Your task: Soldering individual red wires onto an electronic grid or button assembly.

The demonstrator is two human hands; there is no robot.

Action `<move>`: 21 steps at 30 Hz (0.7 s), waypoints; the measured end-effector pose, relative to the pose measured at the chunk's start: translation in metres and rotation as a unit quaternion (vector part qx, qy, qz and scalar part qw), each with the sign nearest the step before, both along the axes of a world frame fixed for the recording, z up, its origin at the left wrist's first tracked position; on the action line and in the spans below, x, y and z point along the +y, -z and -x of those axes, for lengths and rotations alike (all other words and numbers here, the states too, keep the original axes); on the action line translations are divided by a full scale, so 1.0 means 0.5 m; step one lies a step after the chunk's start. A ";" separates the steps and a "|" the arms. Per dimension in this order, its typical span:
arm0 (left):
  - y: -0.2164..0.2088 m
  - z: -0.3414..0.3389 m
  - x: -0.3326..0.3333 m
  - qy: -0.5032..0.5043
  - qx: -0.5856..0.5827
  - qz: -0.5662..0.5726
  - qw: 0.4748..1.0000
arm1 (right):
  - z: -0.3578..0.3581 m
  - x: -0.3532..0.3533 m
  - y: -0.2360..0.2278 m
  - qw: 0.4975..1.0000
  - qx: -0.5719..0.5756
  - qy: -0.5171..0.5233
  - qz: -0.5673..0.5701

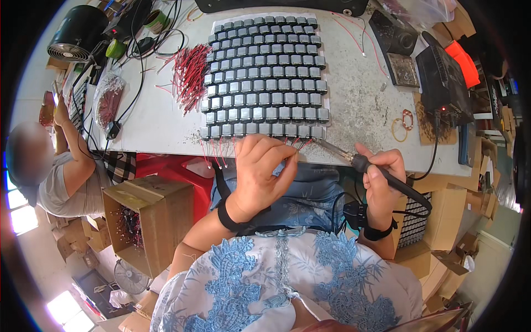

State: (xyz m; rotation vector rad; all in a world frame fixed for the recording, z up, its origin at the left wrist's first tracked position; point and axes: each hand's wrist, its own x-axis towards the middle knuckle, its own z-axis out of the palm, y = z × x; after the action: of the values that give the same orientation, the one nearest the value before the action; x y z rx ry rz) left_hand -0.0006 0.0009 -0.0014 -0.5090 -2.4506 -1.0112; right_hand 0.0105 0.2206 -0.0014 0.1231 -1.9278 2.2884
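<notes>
My right hand (381, 176) grips a soldering iron (369, 164) by its dark handle. The iron's metal tip reaches the right end of the front row of small black block-shaped parts with grey tops (265, 99). These parts stand in tight rows on the table. My left hand (261, 172) is bent at that front row, thumb and fingers drawn together. Thin red wires (307, 144) show beside its fingertips; what it pinches is hidden. More red wires with white plugs (221, 150) hang over the table's edge, left of this hand.
A heap of red wires (191, 77) lies left of the rows. A black soldering station box (444, 83) and a dark stand (401, 47) are on the right. At the left sits another person (72, 177), beside an open carton (146, 221) and red stool (182, 174).
</notes>
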 end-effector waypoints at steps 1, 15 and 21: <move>0.000 0.000 0.000 -0.001 0.000 0.000 1.000 | 0.001 0.000 0.001 1.000 0.005 0.001 -0.007; -0.003 -0.001 0.001 -0.006 0.000 0.010 1.000 | 0.003 -0.002 -0.006 0.999 -0.004 0.016 0.034; -0.004 -0.001 0.001 -0.007 -0.002 0.010 1.000 | 0.002 -0.001 -0.010 0.999 -0.011 0.027 0.036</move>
State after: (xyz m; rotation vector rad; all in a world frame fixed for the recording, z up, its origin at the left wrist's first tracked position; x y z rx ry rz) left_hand 0.0001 0.0015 0.0005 -0.4969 -2.4661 -0.9839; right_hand 0.0093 0.2204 0.0035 0.0373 -1.8334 2.3302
